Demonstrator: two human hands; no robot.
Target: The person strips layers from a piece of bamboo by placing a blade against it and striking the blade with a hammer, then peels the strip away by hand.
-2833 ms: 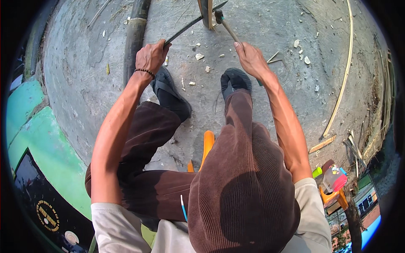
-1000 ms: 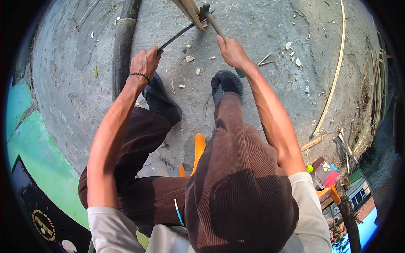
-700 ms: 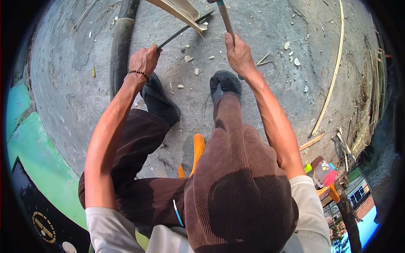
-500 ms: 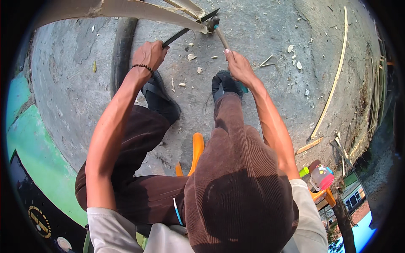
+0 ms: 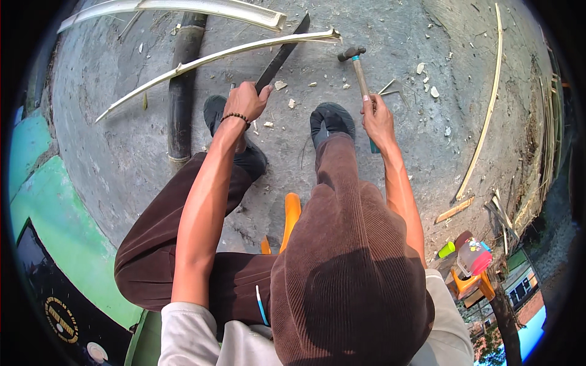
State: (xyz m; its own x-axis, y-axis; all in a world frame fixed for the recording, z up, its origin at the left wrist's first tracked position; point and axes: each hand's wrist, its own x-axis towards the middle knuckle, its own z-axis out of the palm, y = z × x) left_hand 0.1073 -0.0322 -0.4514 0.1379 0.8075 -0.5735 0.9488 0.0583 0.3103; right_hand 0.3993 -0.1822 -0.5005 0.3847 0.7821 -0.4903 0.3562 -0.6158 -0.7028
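Observation:
My left hand [image 5: 246,104], a beaded bracelet at its wrist, is closed around the handle of a dark-bladed machete [image 5: 279,64]. The blade points away and slightly right, crossing a narrow split bamboo strip [image 5: 229,55]; whether they touch I cannot tell. Beyond the strip lies a wider split bamboo piece [image 5: 201,6] with a pale inner face. My right hand [image 5: 378,122] grips a hammer [image 5: 360,72] by its wooden handle, its dark head up and apart from the bamboo and the machete.
A black pole [image 5: 182,110] lies on the grey ground at left, under the strip. My shoes [image 5: 331,124] and pale chips are nearby. A long bamboo strip [image 5: 485,122] lies at right. An orange stool [image 5: 473,284] carries a pink-and-clear container [image 5: 473,258], near a green cup [image 5: 446,249].
The bamboo that was at the machete's blade now lies as separate pieces farther apart. My right hand has drawn the hammer back to the right, and my left hand has shifted right and nearer.

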